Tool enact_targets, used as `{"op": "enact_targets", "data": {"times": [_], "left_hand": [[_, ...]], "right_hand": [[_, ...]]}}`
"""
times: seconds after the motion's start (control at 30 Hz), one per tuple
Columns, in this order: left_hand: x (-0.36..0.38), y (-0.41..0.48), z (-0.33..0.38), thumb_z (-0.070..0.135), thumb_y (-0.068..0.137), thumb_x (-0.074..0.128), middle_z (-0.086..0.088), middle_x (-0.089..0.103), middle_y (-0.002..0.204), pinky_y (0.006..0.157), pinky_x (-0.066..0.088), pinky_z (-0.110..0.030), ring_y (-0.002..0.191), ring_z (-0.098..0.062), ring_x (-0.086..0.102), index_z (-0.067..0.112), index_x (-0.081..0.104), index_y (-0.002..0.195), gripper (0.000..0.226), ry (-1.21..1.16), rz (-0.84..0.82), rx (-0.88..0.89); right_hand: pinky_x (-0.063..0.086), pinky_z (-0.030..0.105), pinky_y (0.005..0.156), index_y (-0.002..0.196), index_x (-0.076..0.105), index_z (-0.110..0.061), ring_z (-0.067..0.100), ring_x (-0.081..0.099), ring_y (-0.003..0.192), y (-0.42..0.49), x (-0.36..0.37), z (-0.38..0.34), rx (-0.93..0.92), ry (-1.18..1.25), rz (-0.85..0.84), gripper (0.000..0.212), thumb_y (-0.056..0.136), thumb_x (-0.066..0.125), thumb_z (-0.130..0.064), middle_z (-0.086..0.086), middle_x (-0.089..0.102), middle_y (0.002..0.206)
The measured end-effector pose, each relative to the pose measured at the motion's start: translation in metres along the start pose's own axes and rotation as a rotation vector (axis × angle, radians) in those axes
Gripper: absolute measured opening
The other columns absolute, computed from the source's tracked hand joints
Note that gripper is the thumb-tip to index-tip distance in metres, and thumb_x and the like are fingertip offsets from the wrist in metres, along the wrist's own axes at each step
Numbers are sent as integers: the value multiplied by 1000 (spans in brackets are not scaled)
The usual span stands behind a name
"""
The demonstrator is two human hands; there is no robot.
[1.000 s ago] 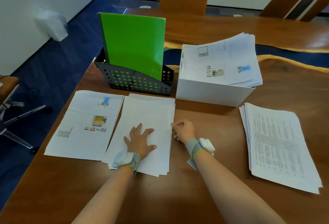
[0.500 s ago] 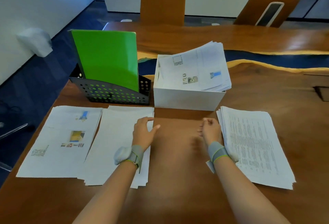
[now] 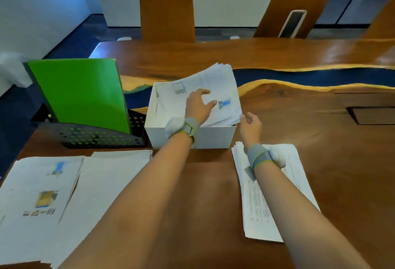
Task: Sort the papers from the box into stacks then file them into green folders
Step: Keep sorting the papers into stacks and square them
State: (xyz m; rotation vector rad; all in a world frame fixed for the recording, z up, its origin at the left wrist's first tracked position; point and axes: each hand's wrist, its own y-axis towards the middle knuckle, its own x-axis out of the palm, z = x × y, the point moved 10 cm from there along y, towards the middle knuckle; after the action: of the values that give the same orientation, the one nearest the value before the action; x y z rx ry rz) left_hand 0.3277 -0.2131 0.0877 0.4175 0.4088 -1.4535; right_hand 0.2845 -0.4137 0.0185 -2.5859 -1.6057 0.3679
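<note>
Resting left hand (image 3: 197, 106) on papers (image 3: 222, 80), right hand (image 3: 251, 126) perhaps touching

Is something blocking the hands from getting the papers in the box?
No, nothing visible. The left hand rests on top of the papers in the open white box, and the right hand is beside their corner.

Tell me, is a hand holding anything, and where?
Nothing is clearly held. The left hand rests on the papers in the box; the right hand hovers by their near corner.

Glossy wooden table (image 3: 277, 59), perforated plastic rack (image 3: 96, 138), paper stacks (image 3: 102, 183)
</note>
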Motion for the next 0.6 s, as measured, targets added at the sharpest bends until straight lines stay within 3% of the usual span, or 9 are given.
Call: {"op": "enact_targets", "data": {"times": [0.07, 0.17, 0.47, 0.6], "left_hand": [[5, 28, 11, 22, 86, 67, -12, 49, 134, 106, 33, -32, 127, -26, 43, 11, 52, 128, 46, 45, -1, 10], [12, 64, 17, 22, 86, 68, -11, 44, 139, 107, 34, -36, 131, -25, 39, 10, 45, 133, 53, 102, -4, 2], [30, 126, 17, 23, 86, 69, -10, 31, 151, 114, 25, -38, 139, -27, 27, 9, 23, 147, 77, 335, -67, -9], [34, 133, 7, 30, 85, 68, -9, 40, 144, 111, 28, -42, 133, -31, 33, 16, 30, 143, 71, 429, -59, -15]], "right_hand": [[38, 30, 104, 144, 33, -2, 22, 46, 129, 12, 11, -4, 15, -25, -43, 51, 98, 48, -19, 15, 44, 143], [34, 35, 110, 146, 29, -3, 26, 40, 135, 25, 23, -3, 14, -78, -81, 51, 100, 44, -19, 13, 38, 148], [44, 32, 89, 138, 40, -14, 18, 51, 104, 28, 37, 6, -57, -52, -90, 37, 102, 34, -20, 6, 55, 126], [44, 29, 88, 137, 42, -15, 15, 51, 103, 31, 37, 11, -64, -35, -75, 35, 103, 31, -18, 2, 54, 120]]}}
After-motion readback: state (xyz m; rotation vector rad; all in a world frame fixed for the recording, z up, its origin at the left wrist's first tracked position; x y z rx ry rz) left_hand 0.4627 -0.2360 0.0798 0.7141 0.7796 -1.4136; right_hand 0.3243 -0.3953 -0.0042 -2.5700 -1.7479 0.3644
